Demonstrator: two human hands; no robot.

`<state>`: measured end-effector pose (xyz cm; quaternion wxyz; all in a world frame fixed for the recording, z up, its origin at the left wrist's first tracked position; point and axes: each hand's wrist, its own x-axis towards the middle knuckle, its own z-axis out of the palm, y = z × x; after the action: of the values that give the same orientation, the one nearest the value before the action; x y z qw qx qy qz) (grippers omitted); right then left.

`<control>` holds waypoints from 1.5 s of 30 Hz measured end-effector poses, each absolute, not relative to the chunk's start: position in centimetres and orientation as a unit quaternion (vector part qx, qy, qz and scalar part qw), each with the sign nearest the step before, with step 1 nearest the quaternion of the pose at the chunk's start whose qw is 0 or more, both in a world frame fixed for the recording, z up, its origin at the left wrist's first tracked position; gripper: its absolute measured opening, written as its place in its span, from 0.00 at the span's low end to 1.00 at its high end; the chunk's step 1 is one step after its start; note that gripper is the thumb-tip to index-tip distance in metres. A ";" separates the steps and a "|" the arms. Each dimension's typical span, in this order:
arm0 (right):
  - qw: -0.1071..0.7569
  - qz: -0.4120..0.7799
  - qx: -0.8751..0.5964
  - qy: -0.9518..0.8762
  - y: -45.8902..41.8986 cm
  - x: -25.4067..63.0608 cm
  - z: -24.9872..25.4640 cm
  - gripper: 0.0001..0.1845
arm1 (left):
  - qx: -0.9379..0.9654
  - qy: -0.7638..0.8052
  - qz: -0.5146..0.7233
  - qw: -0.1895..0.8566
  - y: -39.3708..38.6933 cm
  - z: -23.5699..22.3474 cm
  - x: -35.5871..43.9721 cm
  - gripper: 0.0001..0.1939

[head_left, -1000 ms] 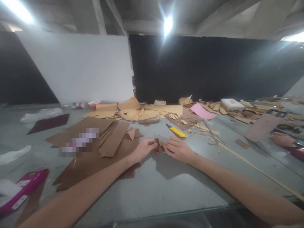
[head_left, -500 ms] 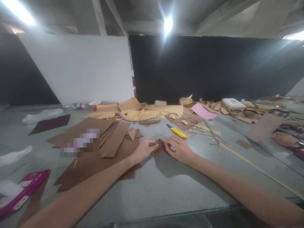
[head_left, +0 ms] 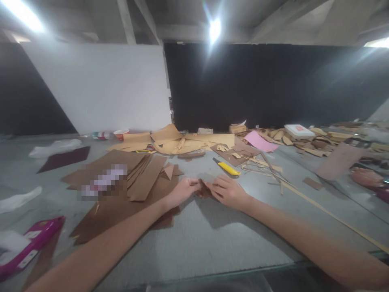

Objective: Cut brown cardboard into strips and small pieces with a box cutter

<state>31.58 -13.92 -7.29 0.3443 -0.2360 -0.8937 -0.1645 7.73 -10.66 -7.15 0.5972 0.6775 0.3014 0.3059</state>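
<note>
Several fingertips of the left hand (head_left: 184,190) pinch the left side of a small brown piece (head_left: 204,189) lying directly between both hands, its long axis hidden, while the right hand's (head_left: 228,192) fingers touch its opposite side, their grip unclear, just short of a yellow cutter (head_left: 228,168).

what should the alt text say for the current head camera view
A person's left hand pinches a small brown piece over a grey table, the right hand at its other side. Brown sheets lie to the left, a yellow cutter beyond the right hand, tan sheets farther back.
</note>
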 end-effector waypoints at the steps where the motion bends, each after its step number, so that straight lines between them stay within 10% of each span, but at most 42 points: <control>1: 0.325 -0.188 -0.227 -0.899 -14.0 31.6 -7.3 0.16 | 0.679 0.297 0.304 0.599 -10.7 -7.1 7.8 0.26; 20: 0.198 -0.249 -0.170 -0.933 -13.7 32.0 -7.7 0.18 | 0.651 0.295 0.320 0.622 -11.1 -6.8 7.7 0.15; 33: 0.181 -0.244 -0.149 -0.941 -13.9 32.0 -6.3 0.16 | 0.706 0.333 0.315 0.540 -11.0 -7.2 7.8 0.31; 45: 0.326 0.164 -0.407 -0.837 -13.8 31.4 -6.7 0.14 | 0.722 0.325 0.314 0.525 -11.3 -7.2 7.8 0.31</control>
<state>31.41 -13.76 -6.66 0.3259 -0.4071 -0.8374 0.1641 7.80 -11.27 -7.21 0.5247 0.7215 0.3251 0.3136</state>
